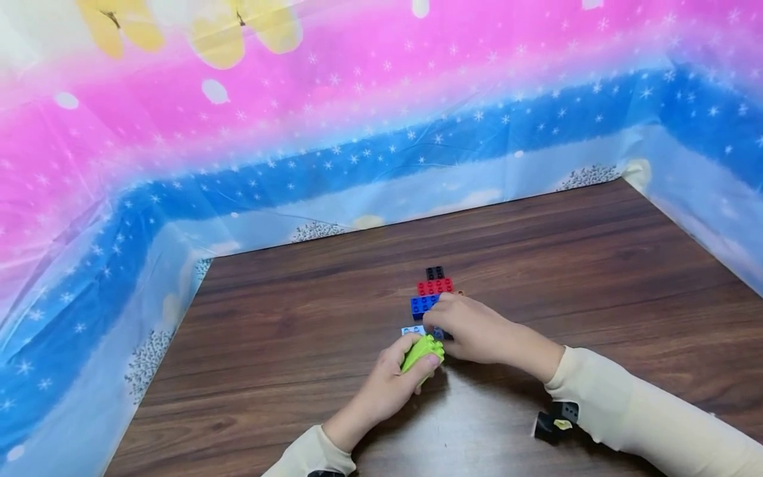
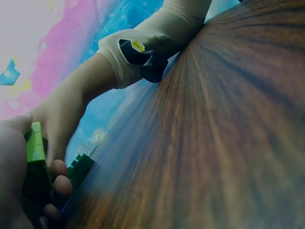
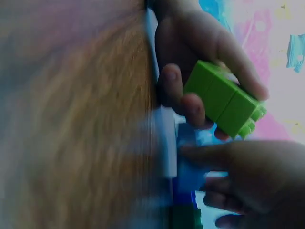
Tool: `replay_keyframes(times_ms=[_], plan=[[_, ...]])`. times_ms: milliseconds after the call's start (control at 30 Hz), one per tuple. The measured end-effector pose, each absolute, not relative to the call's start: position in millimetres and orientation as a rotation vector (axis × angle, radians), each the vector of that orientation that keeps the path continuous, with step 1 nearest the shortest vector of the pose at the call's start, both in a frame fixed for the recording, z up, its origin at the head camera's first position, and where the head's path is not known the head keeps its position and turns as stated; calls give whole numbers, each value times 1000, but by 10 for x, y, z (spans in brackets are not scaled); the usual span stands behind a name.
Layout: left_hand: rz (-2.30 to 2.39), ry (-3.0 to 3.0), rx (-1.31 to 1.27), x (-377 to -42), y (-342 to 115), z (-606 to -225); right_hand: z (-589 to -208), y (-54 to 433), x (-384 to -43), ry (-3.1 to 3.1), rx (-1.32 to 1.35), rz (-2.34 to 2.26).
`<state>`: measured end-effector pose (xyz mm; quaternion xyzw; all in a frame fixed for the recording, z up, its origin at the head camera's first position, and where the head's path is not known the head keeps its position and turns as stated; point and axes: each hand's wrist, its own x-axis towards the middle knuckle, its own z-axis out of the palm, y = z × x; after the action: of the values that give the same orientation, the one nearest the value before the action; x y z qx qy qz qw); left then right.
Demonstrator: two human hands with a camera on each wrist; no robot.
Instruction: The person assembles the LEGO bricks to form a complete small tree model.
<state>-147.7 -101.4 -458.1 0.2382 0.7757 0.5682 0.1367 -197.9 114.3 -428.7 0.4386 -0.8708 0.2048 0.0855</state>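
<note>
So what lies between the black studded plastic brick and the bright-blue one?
A red studded plastic brick lies between the black brick and the blue brick, in the head view.

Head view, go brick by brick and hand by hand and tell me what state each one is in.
Left hand: gripping the lime-green stack
Lime-green stack: bricks joined together, held
Right hand: fingers bent over the bricks; grip unclear
Black brick: studs up, uncovered
Red brick: studs up
Blue brick: studs up, partly hidden by the right hand
Pale brick: studs up, partly hidden
</note>
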Motion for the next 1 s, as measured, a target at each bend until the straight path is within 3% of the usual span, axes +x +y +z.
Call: replay_keyframes(times_ms=[567, 1000], plan=[[1801, 2206, 632, -1559, -1047, -4597, -4241, 1231, -2082, -2546, 861, 2207], [1772, 2245, 533, -1561, -1046, -4556, -4238, 1185, -2037, -2445, 934, 2268]])
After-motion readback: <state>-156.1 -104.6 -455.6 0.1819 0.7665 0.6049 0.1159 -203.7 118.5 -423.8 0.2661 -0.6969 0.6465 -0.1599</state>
